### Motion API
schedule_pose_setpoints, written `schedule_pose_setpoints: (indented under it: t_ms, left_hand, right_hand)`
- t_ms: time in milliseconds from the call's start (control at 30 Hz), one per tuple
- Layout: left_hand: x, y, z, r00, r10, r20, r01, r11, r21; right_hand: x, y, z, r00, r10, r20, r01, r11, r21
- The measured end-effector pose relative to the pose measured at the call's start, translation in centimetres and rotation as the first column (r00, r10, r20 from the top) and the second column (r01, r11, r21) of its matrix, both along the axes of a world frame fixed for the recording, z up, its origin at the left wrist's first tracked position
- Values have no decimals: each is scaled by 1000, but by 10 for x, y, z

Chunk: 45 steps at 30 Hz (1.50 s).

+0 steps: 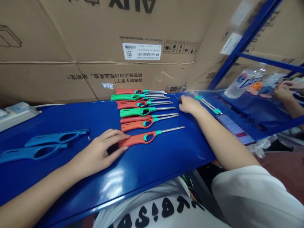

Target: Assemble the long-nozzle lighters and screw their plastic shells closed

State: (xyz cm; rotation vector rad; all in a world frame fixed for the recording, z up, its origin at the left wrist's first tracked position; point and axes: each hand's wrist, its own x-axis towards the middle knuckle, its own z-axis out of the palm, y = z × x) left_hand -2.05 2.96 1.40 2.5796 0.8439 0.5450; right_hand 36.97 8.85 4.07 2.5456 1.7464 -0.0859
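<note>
A row of several long-nosed lighters with orange and green handles (140, 111) lies on the blue table (154, 158), metal tubes pointing right. My left hand (102, 152) rests with its fingers curled over the handle end of the nearest orange lighter (147, 137). My right hand (190, 105) reaches to the far right of the table, fingers closed near a small dark item that I cannot make out, beside some loose metal tubes with teal ends (209, 106).
Two blue lighter shells (45, 144) lie at the left. Big cardboard boxes (118, 47) form a wall behind the table. A phone (235, 128) lies at the right edge. Another person's hands (285, 90) and a plastic bottle (244, 80) are at far right, past a blue rack frame.
</note>
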Motion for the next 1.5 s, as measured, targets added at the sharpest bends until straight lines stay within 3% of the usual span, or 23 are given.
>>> schedule_pose_setpoints:
  t_ms: [233,333,400,467,533,600,633,667,733,800,900,967,1033,1100,1267,1500]
  left_hand:
    - [-2,-2,-4,1000,22,8,-22,1000,-14]
    - [1,-5,-3,1000,-1,-1,1,1000,-22]
    - [3,-7,-2,1000,-27,7,27,1000,-10]
    - [4,-9,-2,999,-44,30,44,999,4]
    - [5,-10,-3,998,-50,48,50,999,-1]
    - [6,-11,-4,996,-55,65,56,998,-13]
    - [6,-12,-5,996,-58,73,59,998,-17]
    - [6,-13,-5,995,-64,80,66,998,-22]
    - [7,-14,-7,993,-77,90,80,996,-31]
    - [7,-15,-8,991,-87,97,91,995,-35]
    - [8,-16,-9,990,-95,102,98,995,-28]
    - [8,-17,-9,990,-98,102,101,995,-26]
    - [8,-17,-9,990,-101,100,104,994,-24]
    - [8,-18,-9,990,-102,101,105,994,-16]
    - [7,-20,-7,990,-125,70,125,992,9]
    - [6,-21,-9,990,-122,74,120,992,28]
  right_hand:
    - [3,4,-5,1000,-19,-20,21,996,85]
    - [4,4,-3,1000,-9,-14,12,976,217]
    - [2,3,1,999,31,-44,-13,929,371]
    - [-3,0,5,984,105,-142,3,794,608]
    - [-13,-5,10,959,191,-209,51,608,792]
    - [-28,-12,15,920,310,-241,91,429,899]
    - [-37,-15,17,882,388,-268,122,361,925]
    - [-48,-18,19,826,472,-308,156,334,930]
    - [-73,-25,22,661,615,-430,221,389,895]
    - [-101,-32,23,481,675,-559,230,519,824]
    - [-146,-43,21,237,634,-736,95,739,667]
    - [-173,-49,17,80,604,-793,-31,797,603]
    - [-194,-52,12,4,588,-809,-145,800,581]
    - [-209,-52,7,-14,606,-796,-217,775,594]
    - [-223,-49,0,31,724,-689,-327,659,677]
    - [-224,-44,-8,82,726,-683,-374,658,654]
